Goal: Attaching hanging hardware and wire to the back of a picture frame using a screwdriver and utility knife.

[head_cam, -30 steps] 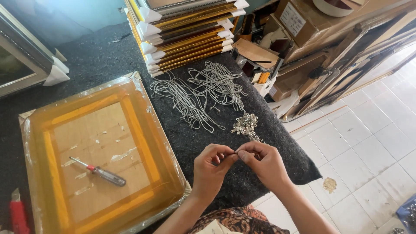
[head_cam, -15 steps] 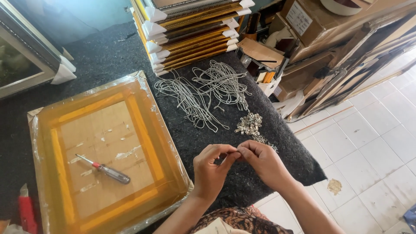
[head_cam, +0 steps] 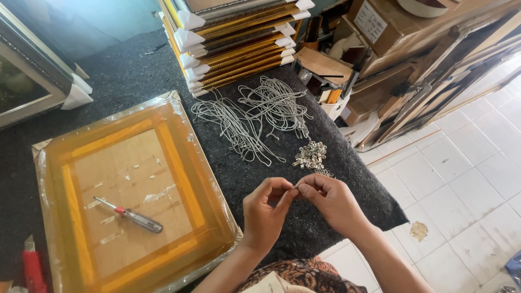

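Observation:
My left hand and my right hand meet fingertip to fingertip above the dark felt-covered table, pinching a tiny metal piece between them. It is too small to make out. Just beyond my fingers lies a small pile of silvery metal hangers. Farther back, loose bundles of grey cord spread over the felt. To the left lies a picture frame wrapped in yellow film, back side up, with a screwdriver resting on its cardboard backing.
A stack of gold frames with white corner protectors stands at the table's far edge. Another framed picture lies at the far left. A red utility knife sits at the bottom left. Cardboard boxes and frame mouldings crowd the tiled floor on the right.
My hands stay together on the small piece, fingers shifting slightly. The view has tilted a little, so everything sits somewhat lower and to the right in the picture.

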